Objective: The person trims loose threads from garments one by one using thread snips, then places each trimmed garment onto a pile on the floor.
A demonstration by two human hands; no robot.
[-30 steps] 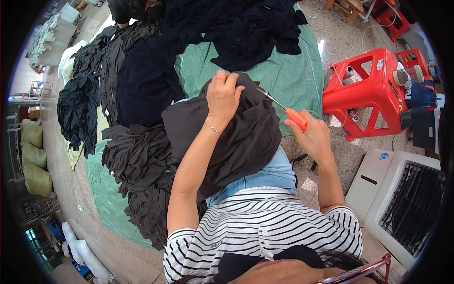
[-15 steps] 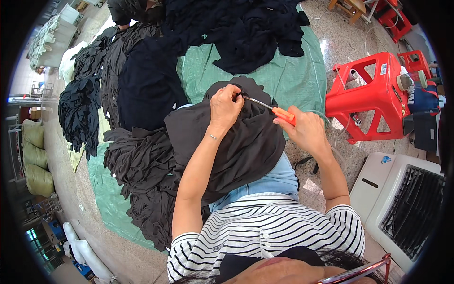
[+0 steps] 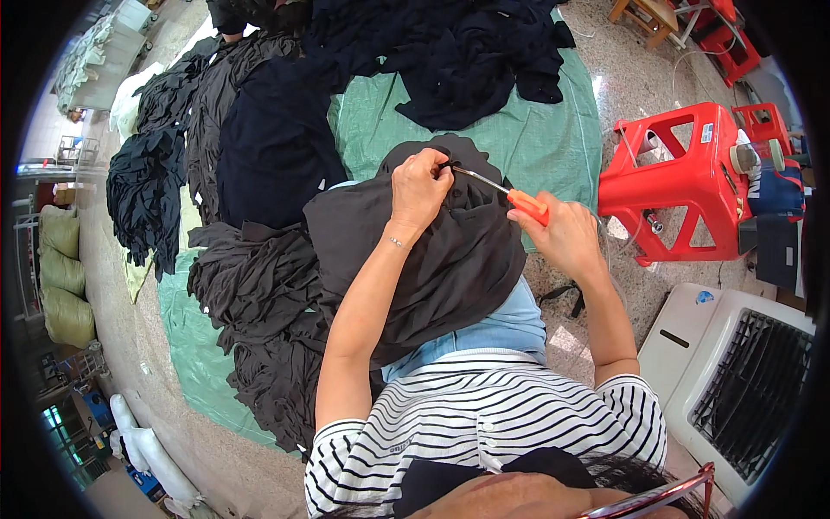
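Observation:
Dark grey-brown cloth (image 3: 380,259), seemingly a garment, lies bunched over my lap. My left hand (image 3: 421,189) is closed in a pinch on a fold of it near its far edge. In my right hand (image 3: 564,233) is the orange handle of a slim tool (image 3: 529,204) with a thin metal shaft. The shaft's tip reaches the fold right beside my left fingertips. What the tip touches there is too small to make out. A thin clear cord runs near my right wrist.
Heaped dark garments (image 3: 277,147) lie left and ahead on a green tarp (image 3: 372,112). A red plastic stool (image 3: 670,186) lies on its side at the right, near a white air cooler (image 3: 735,372). Part of another person (image 3: 233,22) shows at the far left.
The tool's tip and both hands have shifted slightly to the right in the picture. A small dark bit of cloth now shows more between my left fingertips and the tip. Both grips stay the same.

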